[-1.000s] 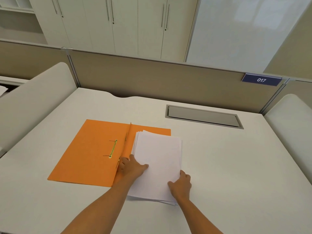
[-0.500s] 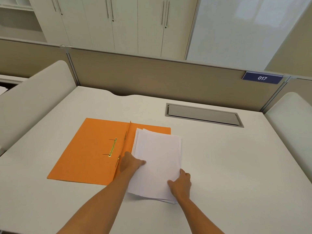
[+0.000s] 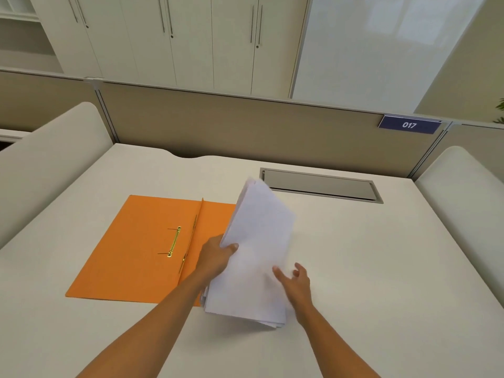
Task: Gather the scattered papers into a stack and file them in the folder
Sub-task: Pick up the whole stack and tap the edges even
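Observation:
A stack of white papers point(image 3: 256, 257) stands tilted up off the desk, its near edge resting on the desk. My left hand point(image 3: 216, 256) grips the stack's left edge, thumb on the front sheet. My right hand point(image 3: 296, 282) is at the stack's lower right, fingers spread and relaxed, touching or just off the front sheet. An orange folder point(image 3: 136, 246) lies open flat to the left, with a brass fastener point(image 3: 174, 241) near its spine. The papers hide part of the folder's right flap.
The white desk point(image 3: 381, 268) has a grey cable hatch point(image 3: 321, 185) at the back, behind the papers. A beige partition with a blue "017" sign point(image 3: 409, 124) closes the far edge. Rounded white side panels point(image 3: 54, 159) flank the desk left and right.
The stack lay flat on the folder's right flap under both hands. Now my left hand has lifted its far end upright, and my right hand has let go, fingers spread.

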Motion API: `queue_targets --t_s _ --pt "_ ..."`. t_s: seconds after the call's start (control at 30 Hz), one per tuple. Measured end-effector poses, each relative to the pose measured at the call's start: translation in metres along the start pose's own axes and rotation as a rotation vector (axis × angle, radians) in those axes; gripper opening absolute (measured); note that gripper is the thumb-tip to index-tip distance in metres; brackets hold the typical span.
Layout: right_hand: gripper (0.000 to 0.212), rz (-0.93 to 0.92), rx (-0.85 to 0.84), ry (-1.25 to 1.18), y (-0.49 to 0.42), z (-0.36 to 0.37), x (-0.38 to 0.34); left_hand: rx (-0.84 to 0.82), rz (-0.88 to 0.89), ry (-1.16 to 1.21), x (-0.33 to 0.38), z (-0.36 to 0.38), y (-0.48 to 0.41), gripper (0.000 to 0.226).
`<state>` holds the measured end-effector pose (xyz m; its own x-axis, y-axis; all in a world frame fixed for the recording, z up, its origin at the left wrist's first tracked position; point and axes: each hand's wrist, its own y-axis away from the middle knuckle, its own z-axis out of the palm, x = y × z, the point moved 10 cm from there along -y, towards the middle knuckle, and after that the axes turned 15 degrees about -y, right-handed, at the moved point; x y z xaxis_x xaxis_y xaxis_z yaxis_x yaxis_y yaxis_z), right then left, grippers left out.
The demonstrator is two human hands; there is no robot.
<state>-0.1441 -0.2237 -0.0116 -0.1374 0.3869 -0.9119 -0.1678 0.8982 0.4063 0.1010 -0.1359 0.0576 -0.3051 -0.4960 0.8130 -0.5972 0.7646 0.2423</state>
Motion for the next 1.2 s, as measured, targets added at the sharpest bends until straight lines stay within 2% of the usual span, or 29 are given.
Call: queue_targets --t_s 0.07,0.13,0.23,0.33,0.4,0.5,0.6,0.7,0.8,1.0,1.2 --pt "0.089 -0.037 -0.035 -0.214 -0.003 -0.01 -0.032 -0.037 0.088 0.216 0.023 -0.006 0.018 0.011" --pt "0.082 -0.112 -0.133 -0.345 0.002 -0.019 -0.072 -0.065 0.147 0.392 0.044 -0.009 0.033 0.01" --pt "0.043 -0.226 -0.212 -0.411 0.016 -0.034 -0.122 -0.1 0.193 0.48 0.062 -0.001 0.04 0.012" --pt "0.022 -0.307 -0.184 -0.467 0.025 -0.054 -0.145 -0.176 0.237 0.414 0.074 0.019 0.042 0.01" --pt "0.02 -0.337 -0.163 -0.453 0.029 -0.065 -0.145 -0.203 0.287 0.382 0.083 0.031 0.045 0.011" --pt "0.031 -0.345 -0.121 -0.456 0.034 -0.081 -0.134 -0.235 0.318 0.391 0.09 0.049 0.05 0.021" --pt "0.034 -0.326 -0.089 -0.459 0.037 -0.095 -0.119 -0.249 0.306 0.384 0.088 0.063 0.053 0.017" --pt "0.043 -0.351 -0.054 -0.433 0.041 -0.109 -0.117 -0.124 0.272 0.419 0.094 0.054 0.053 0.017" --pt "0.035 -0.388 -0.022 -0.461 0.045 -0.117 -0.125 0.046 0.27 0.5 0.113 0.039 0.058 0.017" --pt "0.023 -0.449 0.031 -0.547 0.057 -0.122 -0.138 0.136 0.322 0.59 0.141 0.039 0.072 0.011" --pt "0.026 -0.65 0.073 -0.637 0.084 -0.134 -0.18 0.348 0.411 0.673 0.154 0.013 0.085 0.022"
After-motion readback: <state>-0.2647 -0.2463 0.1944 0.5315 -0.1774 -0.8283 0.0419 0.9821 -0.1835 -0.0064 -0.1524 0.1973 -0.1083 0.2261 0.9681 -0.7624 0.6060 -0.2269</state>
